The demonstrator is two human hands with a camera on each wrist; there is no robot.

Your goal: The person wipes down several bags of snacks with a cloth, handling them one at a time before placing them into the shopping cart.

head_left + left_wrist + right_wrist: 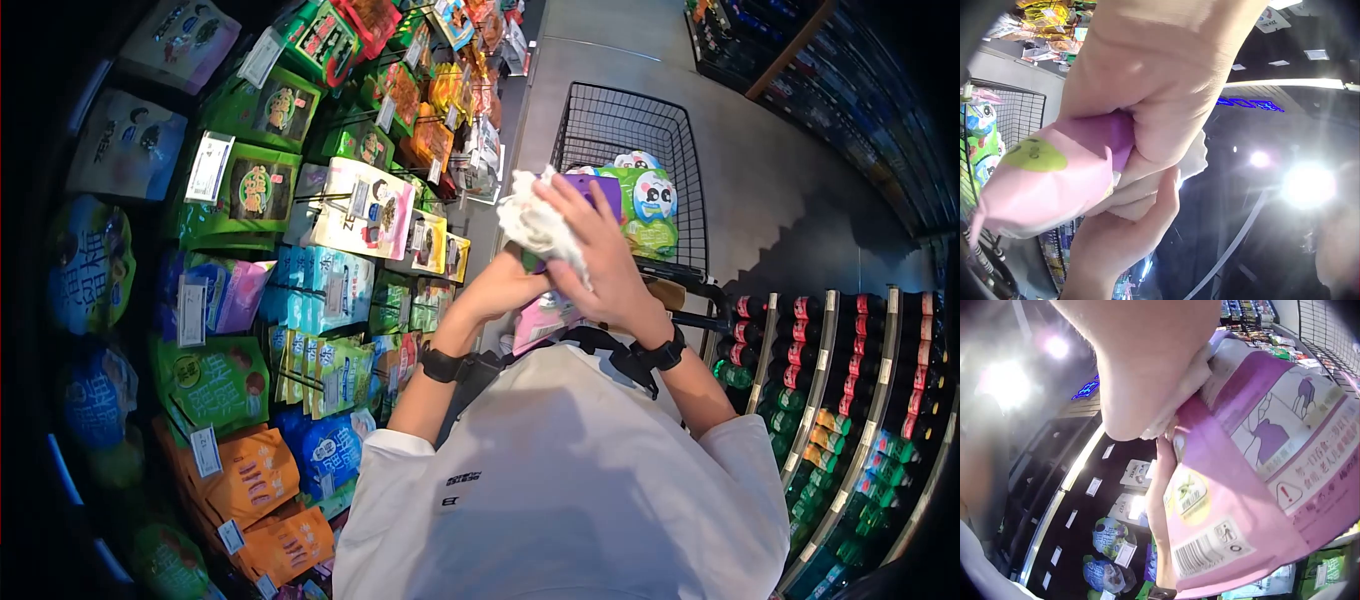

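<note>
A pink and purple snack pouch (pixel 1235 481), with a barcode and printed drawings, is in front of the chest. My left hand (pixel 508 287) grips it, its thumb and palm close against the purple part in the left wrist view. A crumpled white cloth or tissue (pixel 540 225) lies against the pouch's upper side. My right hand (pixel 603 250) holds this white cloth between palm and pouch, fingers spread over it, thumb on the near side. In the head view both hands and the cloth hide most of the pouch; its purple corner (pixel 606 192) shows beyond the right fingers.
A black wire shopping cart (pixel 630 105) stands ahead, with green panda-printed packs (pixel 648 205) in it. Snack bags (pixel 360 210) hang on hooks along the left shelf. Bottled drinks (pixel 800 370) line racks at the right. A black strap (pixel 445 365) circles each wrist.
</note>
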